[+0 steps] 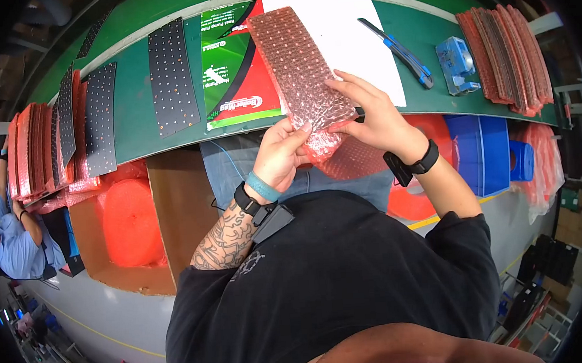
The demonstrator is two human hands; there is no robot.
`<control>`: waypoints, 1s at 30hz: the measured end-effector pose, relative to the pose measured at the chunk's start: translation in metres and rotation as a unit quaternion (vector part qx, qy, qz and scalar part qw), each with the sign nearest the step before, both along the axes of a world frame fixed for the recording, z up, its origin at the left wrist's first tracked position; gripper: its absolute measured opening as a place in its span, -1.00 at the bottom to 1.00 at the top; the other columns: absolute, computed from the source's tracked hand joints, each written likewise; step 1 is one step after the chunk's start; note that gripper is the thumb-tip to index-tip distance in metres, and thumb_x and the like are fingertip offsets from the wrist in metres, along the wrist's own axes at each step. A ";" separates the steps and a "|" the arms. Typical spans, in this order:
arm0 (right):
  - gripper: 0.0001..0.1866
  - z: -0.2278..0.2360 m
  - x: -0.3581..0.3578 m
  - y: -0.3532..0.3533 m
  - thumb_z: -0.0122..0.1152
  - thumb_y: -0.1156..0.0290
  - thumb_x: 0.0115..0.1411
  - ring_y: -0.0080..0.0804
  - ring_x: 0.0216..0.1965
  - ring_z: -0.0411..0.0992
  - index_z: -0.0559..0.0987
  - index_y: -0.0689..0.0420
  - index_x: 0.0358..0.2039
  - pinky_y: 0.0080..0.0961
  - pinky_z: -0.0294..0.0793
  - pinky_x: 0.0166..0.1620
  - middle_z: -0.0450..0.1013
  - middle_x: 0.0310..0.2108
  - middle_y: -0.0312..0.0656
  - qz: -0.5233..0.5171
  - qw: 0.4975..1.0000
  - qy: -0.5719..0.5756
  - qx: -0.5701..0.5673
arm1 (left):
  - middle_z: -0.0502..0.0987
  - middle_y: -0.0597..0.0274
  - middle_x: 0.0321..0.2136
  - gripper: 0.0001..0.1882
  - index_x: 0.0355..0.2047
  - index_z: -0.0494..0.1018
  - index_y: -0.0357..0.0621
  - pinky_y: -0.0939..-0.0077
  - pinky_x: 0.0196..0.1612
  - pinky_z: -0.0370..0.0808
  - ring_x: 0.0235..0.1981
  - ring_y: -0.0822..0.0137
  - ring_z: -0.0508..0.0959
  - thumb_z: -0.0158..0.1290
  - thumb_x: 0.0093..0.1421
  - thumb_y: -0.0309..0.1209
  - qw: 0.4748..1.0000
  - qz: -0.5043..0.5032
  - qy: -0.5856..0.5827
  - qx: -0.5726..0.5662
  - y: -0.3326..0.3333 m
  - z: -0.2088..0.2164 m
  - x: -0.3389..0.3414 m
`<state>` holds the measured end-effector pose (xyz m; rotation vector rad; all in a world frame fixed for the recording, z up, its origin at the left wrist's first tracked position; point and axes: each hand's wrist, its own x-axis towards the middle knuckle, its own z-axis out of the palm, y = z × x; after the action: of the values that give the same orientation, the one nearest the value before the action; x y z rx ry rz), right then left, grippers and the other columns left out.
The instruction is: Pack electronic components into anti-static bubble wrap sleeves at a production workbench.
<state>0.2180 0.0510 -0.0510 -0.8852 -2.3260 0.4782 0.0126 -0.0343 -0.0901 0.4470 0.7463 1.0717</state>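
A flat dark panel in red bubble wrap (296,56) lies slantwise over the worktable, its near end toward me. The wrap gathers in shiny folds at that end, and a loose length hangs below the table edge. My left hand (281,152) pinches the folded wrap between thumb and fingers at the near left corner. On the right side, my right hand (374,115) grips the wrapped panel, thumb at the near end and fingers lying over its top. Under it are a white sheet (355,35) and a green, red and black printed sheet (229,71).
Right of the white sheet lie a blue utility knife (400,56), a blue tape dispenser (457,65) and wrapped panels (508,58). Left are a bare dotted panel (172,78) and stacked panels (33,156). A red bubble-wrap roll (132,223), blue bin (481,155) and another person (22,241) are nearby.
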 end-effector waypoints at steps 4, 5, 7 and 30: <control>-0.34 -0.002 0.005 0.004 0.36 0.72 0.06 -0.25 0.15 0.45 0.44 0.21 0.22 -0.39 0.59 0.08 0.36 0.22 -0.06 0.039 0.952 0.093 -0.288 | 0.56 0.08 0.01 -0.69 0.11 0.37 -0.29 0.23 0.06 0.62 -0.01 0.26 0.63 -0.07 0.44 -0.41 1.000 -0.001 -0.002 -0.003 0.001 -0.003 -0.001; -0.32 -0.005 0.003 0.004 0.35 0.75 0.05 -0.27 0.14 0.45 0.42 0.22 0.23 -0.39 0.59 0.09 0.37 0.21 -0.06 0.030 0.931 0.131 -0.339 | 0.56 0.06 0.02 -0.69 0.12 0.36 -0.30 0.21 0.06 0.62 -0.01 0.25 0.63 -0.08 0.44 -0.42 1.000 0.002 -0.006 -0.003 0.002 -0.003 -0.002; -0.28 -0.012 0.000 0.002 0.32 0.81 0.05 -0.32 0.13 0.46 0.38 0.25 0.25 -0.40 0.59 0.09 0.39 0.18 -0.06 0.008 0.877 0.206 -0.434 | 0.55 0.05 0.03 -0.68 0.12 0.36 -0.31 0.19 0.06 0.63 0.00 0.24 0.62 -0.08 0.44 -0.43 1.000 0.004 -0.010 -0.003 0.004 -0.003 -0.002; -0.34 -0.053 -0.007 -0.025 0.15 0.82 0.17 -0.29 0.11 0.49 0.27 0.42 0.30 -0.38 0.53 0.16 0.40 0.19 0.05 0.004 0.751 0.400 -0.525 | 0.35 0.09 0.23 -0.40 0.33 0.06 -0.20 0.34 0.32 0.30 0.25 0.30 0.37 -0.11 0.30 -0.69 0.994 0.087 0.006 0.065 0.002 -0.019 0.003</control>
<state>0.2108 0.0259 -0.1041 -0.8393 -1.1254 1.8463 0.0152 -0.0323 -0.1087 0.5074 0.7388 1.2881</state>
